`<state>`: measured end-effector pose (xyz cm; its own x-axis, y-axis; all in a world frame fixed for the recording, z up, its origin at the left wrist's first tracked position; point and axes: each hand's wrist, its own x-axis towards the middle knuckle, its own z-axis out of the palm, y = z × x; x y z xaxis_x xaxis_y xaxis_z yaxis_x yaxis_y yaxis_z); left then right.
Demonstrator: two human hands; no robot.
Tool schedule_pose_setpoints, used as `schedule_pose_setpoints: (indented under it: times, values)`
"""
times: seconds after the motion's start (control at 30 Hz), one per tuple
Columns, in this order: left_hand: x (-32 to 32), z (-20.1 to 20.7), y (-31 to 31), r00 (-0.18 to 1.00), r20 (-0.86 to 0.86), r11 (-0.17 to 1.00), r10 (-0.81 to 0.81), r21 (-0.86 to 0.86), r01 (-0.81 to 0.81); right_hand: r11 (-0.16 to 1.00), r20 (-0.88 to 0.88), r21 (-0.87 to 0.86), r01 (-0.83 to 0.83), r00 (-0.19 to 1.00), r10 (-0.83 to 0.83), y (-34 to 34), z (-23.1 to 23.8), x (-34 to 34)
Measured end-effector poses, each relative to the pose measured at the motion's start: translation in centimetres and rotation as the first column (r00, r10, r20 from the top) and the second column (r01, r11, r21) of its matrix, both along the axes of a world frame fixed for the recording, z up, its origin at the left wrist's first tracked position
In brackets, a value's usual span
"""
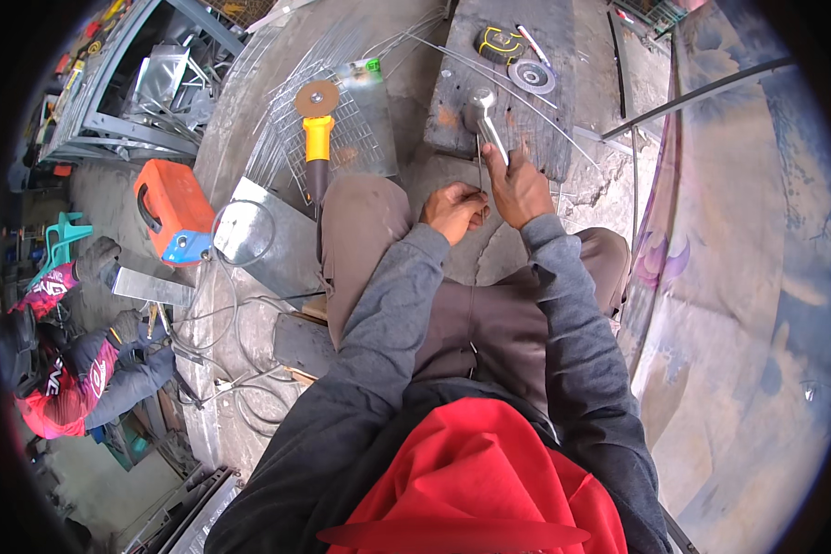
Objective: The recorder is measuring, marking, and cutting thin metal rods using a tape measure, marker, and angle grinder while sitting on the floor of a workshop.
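My right hand (521, 187) is closed round the shiny metal handle of a hammer (495, 138). Its rounded head (479, 98) is over the near part of a dark, worn wooden plank (452, 69). To the left, my left hand (454, 210) is curled, its fingers pinching a thin metal rod (479, 161). This rod points away from me toward the hammer head; whether the two touch, I cannot tell. Farther along the plank lie a black and yellow tape measure (499, 44), a grey grinding disc (532, 77) and a white pen (533, 42).
An angle grinder (317, 138) with a brown disc rests beside my left knee, near wire mesh (351, 115). Farther left are a metal sheet (268, 235), an orange welding machine (171, 212) and looped cables (235, 305). Another person (74, 369) works at the far left.
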<state>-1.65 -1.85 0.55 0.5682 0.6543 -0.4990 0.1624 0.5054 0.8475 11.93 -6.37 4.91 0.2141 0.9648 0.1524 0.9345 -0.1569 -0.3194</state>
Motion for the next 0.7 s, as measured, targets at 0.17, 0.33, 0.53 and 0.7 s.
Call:
schedule_pose_setpoints:
  times: [0.17,0.33,0.53,0.7]
  values:
    - [0.0,0.6,-0.1,1.0,-0.009,0.999,0.009,0.039,-0.008,0.998,-0.014,0.061,0.014,1.0,-0.013,-2.0,0.0,-1.6]
    - [-0.3,0.8,-0.2,1.0,-0.014,0.999,0.009,0.033,-0.008,0.996,-0.232,0.041,0.074,0.971,-0.062,-2.6,1.6,-1.5]
    - [-1.1,3.3,0.1,0.983,0.186,0.984,0.01,-0.177,0.023,0.98,-0.067,0.033,0.195,0.979,-0.192,-2.3,-0.9,1.4]
    - [-1.0,8.5,1.1,0.794,0.51,0.812,0.331,-0.582,0.035,0.991,-0.117,-0.103,0.08,0.989,-0.092,-2.5,-1.4,3.4]
